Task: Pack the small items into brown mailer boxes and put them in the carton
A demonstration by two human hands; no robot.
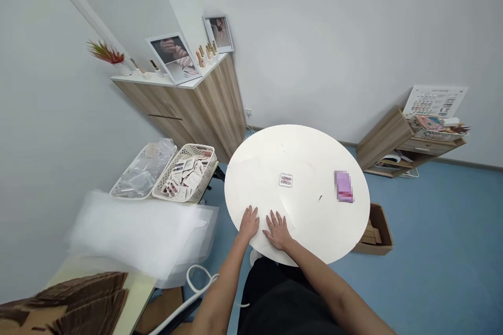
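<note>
Near the front edge of the round white table (322,146), my left hand (249,223) lies flat with fingers stretched forward. To its right my right hand (278,230) rests palm down, fingers spread. Both appear to touch a thin white sheet (271,196) that is hard to tell from the tabletop; one edge shows beyond my right hand. Past my fingertips sits a small clear case of press-on nails (286,180), apart from both hands. A pixelated purple item (343,187) lies at the table's right side, with a small dark mark (320,198) left of it.
On the left are a basket of nail packs (184,175), a basket of plastic bags (143,172), white foam sheets (145,230) and brown cardboard pieces (78,303). A wooden cabinet (212,94) stands behind. Right are an open carton (377,227) and a low shelf (381,138).
</note>
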